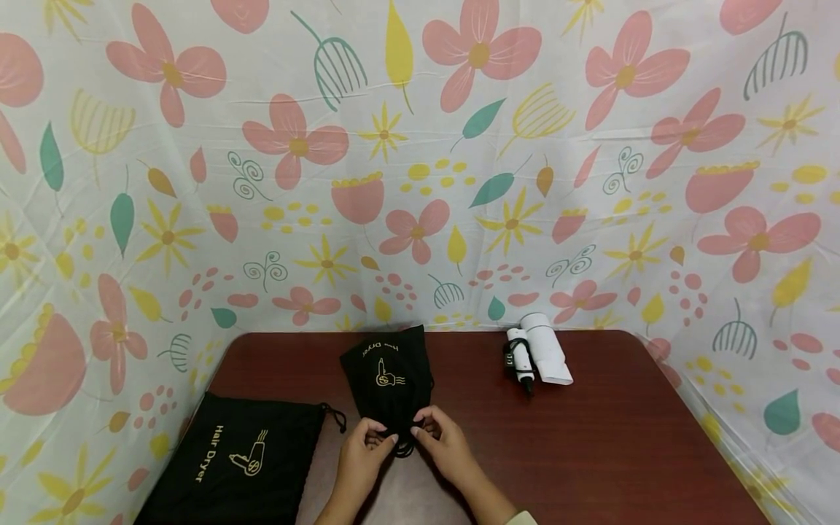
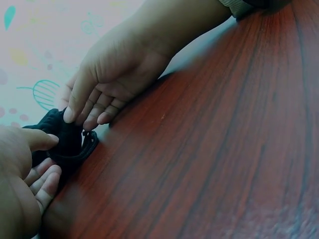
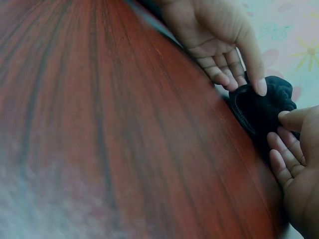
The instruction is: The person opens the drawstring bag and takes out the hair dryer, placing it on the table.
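A black drawstring pouch (image 1: 387, 373) printed with gold "Hair Dryer" lettering and a dryer outline lies at the middle of the table, its mouth toward me. My left hand (image 1: 363, 459) pinches the left side of the gathered mouth between thumb and fingers. On the opposite side, my right hand (image 1: 446, 445) pinches the cloth the same way. Between the two hands the black cloth (image 2: 69, 139) bunches up and the opening faces the near side in the left wrist view. Black cord loops (image 1: 403, 446) hang out below the fingertips. The pouch's inside is dark.
A larger black drawstring bag (image 1: 239, 463) with the same print lies flat at the left. Toward the back right of the brown table (image 1: 610, 437) are a white cylindrical piece (image 1: 546, 350) and a white handle (image 1: 519, 354) with black cord wrapped round it. A floral curtain (image 1: 420, 182) stands behind.
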`<act>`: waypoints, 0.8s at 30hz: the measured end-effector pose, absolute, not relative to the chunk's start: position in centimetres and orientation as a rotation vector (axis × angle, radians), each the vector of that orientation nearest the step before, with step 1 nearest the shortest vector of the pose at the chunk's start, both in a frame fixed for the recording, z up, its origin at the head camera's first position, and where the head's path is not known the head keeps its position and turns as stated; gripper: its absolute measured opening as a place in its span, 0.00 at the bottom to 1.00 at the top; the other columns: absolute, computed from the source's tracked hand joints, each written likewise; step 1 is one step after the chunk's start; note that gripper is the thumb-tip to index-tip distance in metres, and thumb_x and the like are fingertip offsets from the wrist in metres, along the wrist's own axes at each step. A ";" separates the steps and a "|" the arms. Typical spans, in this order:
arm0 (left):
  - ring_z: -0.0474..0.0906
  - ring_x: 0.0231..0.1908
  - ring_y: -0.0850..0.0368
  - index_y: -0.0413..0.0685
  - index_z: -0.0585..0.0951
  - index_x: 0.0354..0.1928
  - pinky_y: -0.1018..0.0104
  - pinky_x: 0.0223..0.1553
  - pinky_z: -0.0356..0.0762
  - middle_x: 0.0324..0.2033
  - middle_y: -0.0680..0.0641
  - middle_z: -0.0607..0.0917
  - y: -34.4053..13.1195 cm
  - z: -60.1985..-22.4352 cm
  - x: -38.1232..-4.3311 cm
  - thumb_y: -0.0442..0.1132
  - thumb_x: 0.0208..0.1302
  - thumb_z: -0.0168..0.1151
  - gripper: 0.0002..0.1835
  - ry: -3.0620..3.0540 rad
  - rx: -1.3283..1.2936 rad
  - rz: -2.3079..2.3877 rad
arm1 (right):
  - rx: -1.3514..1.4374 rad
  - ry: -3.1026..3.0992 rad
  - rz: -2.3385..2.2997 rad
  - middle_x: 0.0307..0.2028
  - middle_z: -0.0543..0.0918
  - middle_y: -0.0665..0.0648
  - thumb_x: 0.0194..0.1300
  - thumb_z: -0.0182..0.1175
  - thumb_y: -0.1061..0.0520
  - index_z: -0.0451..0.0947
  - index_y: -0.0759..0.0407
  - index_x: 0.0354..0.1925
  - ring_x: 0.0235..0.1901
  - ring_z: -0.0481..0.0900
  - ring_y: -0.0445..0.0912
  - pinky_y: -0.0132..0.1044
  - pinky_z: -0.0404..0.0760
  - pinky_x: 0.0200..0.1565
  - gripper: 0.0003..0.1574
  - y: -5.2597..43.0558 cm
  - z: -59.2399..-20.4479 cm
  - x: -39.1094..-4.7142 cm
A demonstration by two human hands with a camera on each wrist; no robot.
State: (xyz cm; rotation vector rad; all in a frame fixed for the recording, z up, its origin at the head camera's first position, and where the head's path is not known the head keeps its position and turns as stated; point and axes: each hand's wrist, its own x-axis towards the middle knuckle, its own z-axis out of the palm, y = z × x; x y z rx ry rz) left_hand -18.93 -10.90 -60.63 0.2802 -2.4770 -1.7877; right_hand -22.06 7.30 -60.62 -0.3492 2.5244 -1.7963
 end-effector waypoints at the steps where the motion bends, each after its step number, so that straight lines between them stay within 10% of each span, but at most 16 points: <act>1: 0.78 0.32 0.62 0.47 0.80 0.40 0.73 0.33 0.77 0.32 0.50 0.83 -10.9 -60.6 -18.9 0.43 0.59 0.74 0.14 -2.478 0.278 -1.796 | -0.360 2.521 -1.793 0.39 0.85 0.55 0.66 0.67 0.59 0.79 0.57 0.46 0.37 0.81 0.39 0.29 0.78 0.42 0.11 7.4 -60.7 -22.1; 24: 0.78 0.33 0.62 0.45 0.80 0.45 0.73 0.34 0.78 0.38 0.47 0.81 -10.5 -60.7 -18.8 0.37 0.57 0.74 0.15 -2.506 0.241 -1.726 | -0.764 2.757 -1.595 0.36 0.83 0.51 0.63 0.70 0.57 0.79 0.51 0.52 0.34 0.82 0.42 0.30 0.80 0.36 0.19 7.0 -61.7 -21.8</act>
